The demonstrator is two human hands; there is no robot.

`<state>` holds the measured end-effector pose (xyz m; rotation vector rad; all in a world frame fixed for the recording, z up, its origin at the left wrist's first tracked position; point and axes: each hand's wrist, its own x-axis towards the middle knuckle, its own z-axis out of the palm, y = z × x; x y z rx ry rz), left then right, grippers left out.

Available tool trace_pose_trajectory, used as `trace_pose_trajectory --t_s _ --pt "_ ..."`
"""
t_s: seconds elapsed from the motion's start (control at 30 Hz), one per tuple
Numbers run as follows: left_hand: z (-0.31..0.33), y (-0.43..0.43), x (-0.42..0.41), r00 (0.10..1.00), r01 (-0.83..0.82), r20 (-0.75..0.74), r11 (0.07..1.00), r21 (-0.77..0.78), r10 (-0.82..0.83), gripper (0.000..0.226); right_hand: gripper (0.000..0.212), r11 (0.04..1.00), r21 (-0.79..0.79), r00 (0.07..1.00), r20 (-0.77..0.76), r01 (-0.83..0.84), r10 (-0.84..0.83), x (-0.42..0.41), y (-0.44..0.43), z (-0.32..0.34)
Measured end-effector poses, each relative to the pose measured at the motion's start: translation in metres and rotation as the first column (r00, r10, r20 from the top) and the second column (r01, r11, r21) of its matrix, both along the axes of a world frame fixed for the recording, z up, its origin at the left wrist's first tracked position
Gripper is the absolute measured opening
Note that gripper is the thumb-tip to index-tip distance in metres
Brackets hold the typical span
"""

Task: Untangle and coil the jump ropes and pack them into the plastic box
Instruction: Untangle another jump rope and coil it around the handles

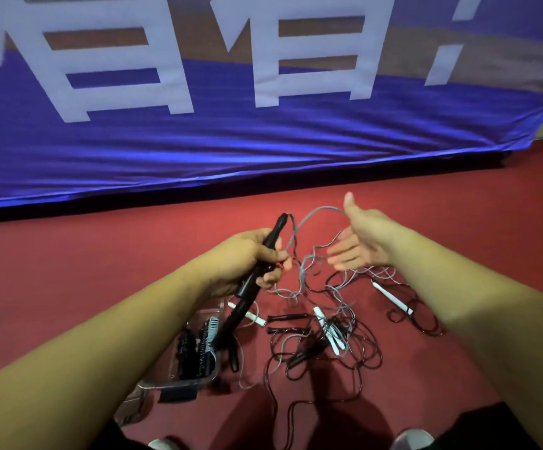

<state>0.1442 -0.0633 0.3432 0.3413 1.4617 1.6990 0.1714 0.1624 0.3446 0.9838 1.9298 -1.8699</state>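
My left hand (pixel 250 258) grips a long black jump rope handle (pixel 257 274) that runs from above my fist down toward the box. A grey rope (pixel 315 212) arcs from the handle's top across to my right hand (pixel 361 238). That hand is spread flat with straight fingers, the rope looped over it by the thumb. On the red floor below lies a tangle of black and grey ropes (pixel 325 339) with white handles (pixel 328 329) and black handles (pixel 286 318). A clear plastic box (pixel 179 381) at lower left holds coiled ropes.
A blue banner (pixel 231 141) with large white characters hangs along the far side of the red floor (pixel 68 271). Another white handle (pixel 393 298) lies to the right of the tangle. My shoe tips (pixel 413 440) show at the bottom edge.
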Motion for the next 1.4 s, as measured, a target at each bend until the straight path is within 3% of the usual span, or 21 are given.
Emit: trace_pose_trajectory --t_s 0.07,0.13,0.2,0.23,0.3,0.43,0.53,0.67,0.77,0.83,0.9,0.93,0.97,1.07,1.1,1.27,1.4 --pt "0.002 0.001 -0.001 0.998 -0.027 0.064 0.998 0.052 0.024 0.028 0.084 0.967 0.242 0.997 -0.005 -0.078 0.082 -0.002 -0.011 0.006" --pt "0.007 0.002 -0.003 0.995 -0.027 0.097 0.994 0.104 0.017 0.026 0.058 0.878 0.466 0.958 -0.184 -0.114 0.221 -0.005 -0.026 0.016" --pt "0.013 0.002 -0.005 0.995 -0.021 0.097 0.990 0.139 0.008 0.021 0.026 0.836 0.504 0.826 -0.362 -0.215 0.431 -0.004 -0.041 0.027" --pt "0.015 0.001 -0.005 0.996 -0.020 0.088 0.988 0.153 0.006 0.018 0.023 0.817 0.498 0.757 -0.403 -0.290 0.514 -0.002 -0.047 0.028" --pt "0.020 -0.001 -0.006 0.997 -0.030 0.074 0.982 0.185 0.016 0.013 0.026 0.751 0.534 0.657 -0.411 -0.388 0.632 0.002 -0.051 0.027" --pt "0.022 -0.008 -0.009 0.994 -0.089 0.079 0.975 0.203 0.074 0.010 0.017 0.630 0.638 0.577 -0.335 -0.443 0.745 0.009 -0.050 0.023" --pt "0.025 -0.013 -0.006 0.997 -0.044 0.075 0.986 0.158 0.033 0.009 0.014 0.591 0.749 0.578 -0.350 -0.299 0.737 0.008 -0.051 0.025" --pt "0.026 -0.022 -0.002 0.990 0.121 0.061 0.988 0.097 -0.128 0.006 0.018 0.749 0.658 0.680 -0.514 -0.080 0.524 0.000 -0.040 0.028" --pt "0.024 -0.026 -0.001 0.983 0.177 0.041 0.983 0.058 -0.179 0.014 0.016 0.788 0.595 0.740 -0.456 -0.159 0.494 0.003 -0.036 0.021" --pt "0.024 -0.026 -0.001 0.978 0.200 0.053 0.979 0.038 -0.202 0.018 0.012 0.815 0.549 0.713 -0.497 -0.183 0.495 0.005 -0.039 0.024" --pt "0.022 -0.024 -0.001 0.977 0.207 0.042 0.977 0.045 -0.208 0.018 0.040 0.864 0.431 0.645 -0.587 -0.262 0.489 0.006 -0.041 0.031" --pt "0.022 -0.023 -0.001 0.978 0.204 0.021 0.978 0.049 -0.205 0.016 0.042 0.880 0.356 0.642 -0.604 -0.314 0.473 0.008 -0.044 0.036" --pt "0.022 -0.022 -0.001 0.978 0.207 -0.009 0.977 0.047 -0.207 0.014 0.034 0.868 0.349 0.634 -0.592 -0.354 0.497 0.009 -0.045 0.037" --pt "0.022 -0.020 0.000 0.962 0.244 -0.122 0.970 -0.013 -0.244 0.010 0.024 0.678 0.655 0.545 -0.453 -0.334 0.706 0.014 -0.050 0.036" --pt "0.022 -0.020 0.001 0.958 0.241 -0.149 0.970 -0.045 -0.245 0.013 0.023 0.650 0.687 0.518 -0.446 -0.325 0.730 0.014 -0.050 0.034" --pt "0.033 -0.027 -0.007 0.978 0.201 -0.053 0.979 -0.014 -0.202 0.032 0.017 0.751 0.591 0.568 -0.523 -0.295 0.635 0.010 -0.048 0.039" --pt "0.034 -0.038 -0.005 0.936 0.352 0.070 0.930 -0.108 -0.346 0.055 0.015 0.666 0.714 0.553 -0.473 -0.216 0.686 0.009 -0.043 0.044"
